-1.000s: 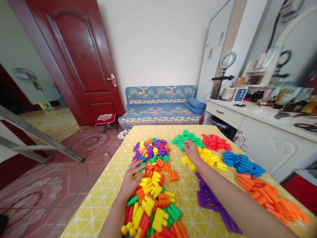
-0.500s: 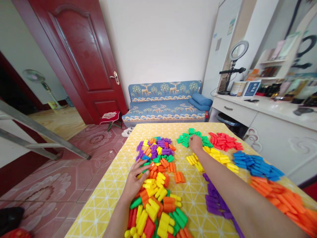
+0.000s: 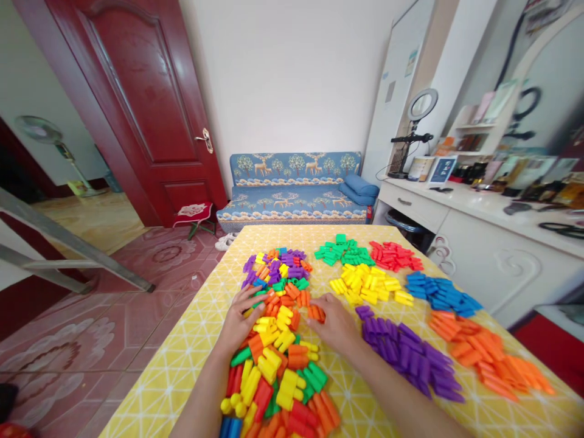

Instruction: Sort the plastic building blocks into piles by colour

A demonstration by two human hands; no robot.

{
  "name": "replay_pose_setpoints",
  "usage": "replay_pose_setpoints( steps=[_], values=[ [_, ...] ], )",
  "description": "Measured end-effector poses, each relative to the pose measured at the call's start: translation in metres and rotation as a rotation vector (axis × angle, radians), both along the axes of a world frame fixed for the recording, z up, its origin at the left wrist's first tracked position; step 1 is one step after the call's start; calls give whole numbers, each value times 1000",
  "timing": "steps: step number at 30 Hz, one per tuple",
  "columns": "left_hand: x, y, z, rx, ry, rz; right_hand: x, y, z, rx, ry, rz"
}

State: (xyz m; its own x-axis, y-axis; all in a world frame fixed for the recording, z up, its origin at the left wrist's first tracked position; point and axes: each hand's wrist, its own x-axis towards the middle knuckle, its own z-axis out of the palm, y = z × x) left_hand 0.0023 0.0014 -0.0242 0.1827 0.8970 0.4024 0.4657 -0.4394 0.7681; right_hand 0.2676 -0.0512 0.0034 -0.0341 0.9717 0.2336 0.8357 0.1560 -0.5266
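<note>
My left hand [image 3: 241, 319] lies open at the left edge of a mixed pile of plastic building blocks [image 3: 269, 331], fingers spread over it. Yellow, orange, green and red pieces lie beside and below it. My right hand [image 3: 336, 323] is at the pile's right side, its thumb and fingers closed around an orange building block [image 3: 316, 313] that still rests on the table. Nearest to the right of this hand is a heap of purple blocks [image 3: 410, 356]. Farther off lie yellow blocks [image 3: 367, 283] and green blocks [image 3: 343, 250].
Red blocks [image 3: 396, 256], blue blocks [image 3: 440, 293] and orange blocks [image 3: 490, 350] form separate heaps along the right of the yellow-patterned table [image 3: 182, 365]. A blue sofa [image 3: 292, 198] stands behind, a white dresser [image 3: 497, 243] to the right.
My right hand has left the green heap and come back toward me, to the orange block by the mixed pile. My left hand stays on the pile. The view has shifted slightly.
</note>
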Motion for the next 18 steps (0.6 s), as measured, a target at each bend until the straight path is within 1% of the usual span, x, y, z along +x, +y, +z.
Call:
replay_pose_setpoints(
  steps=[2,4,7,9,12,14,15,18],
  values=[
    [-1,1,-1,3,1,-2,-4,-12,-6,-6,19,-14],
    [-2,3,-2,3,8,3,-5,-17,-6,1,18,-37],
    [-3,4,-3,6,13,4,-6,-22,-3,-24,-46,-49],
    [-3,5,-3,12,10,-3,-6,-26,0,-49,-72,-32],
    [-3,5,-2,18,7,-13,4,-33,7,-29,-22,-2],
    [-3,5,-2,20,9,-14,24,-36,13,48,30,-39],
    [-4,5,-2,21,11,-13,39,-38,17,105,45,-78],
    [-4,6,-3,29,12,-14,100,-44,22,314,10,-257]
  ],
)
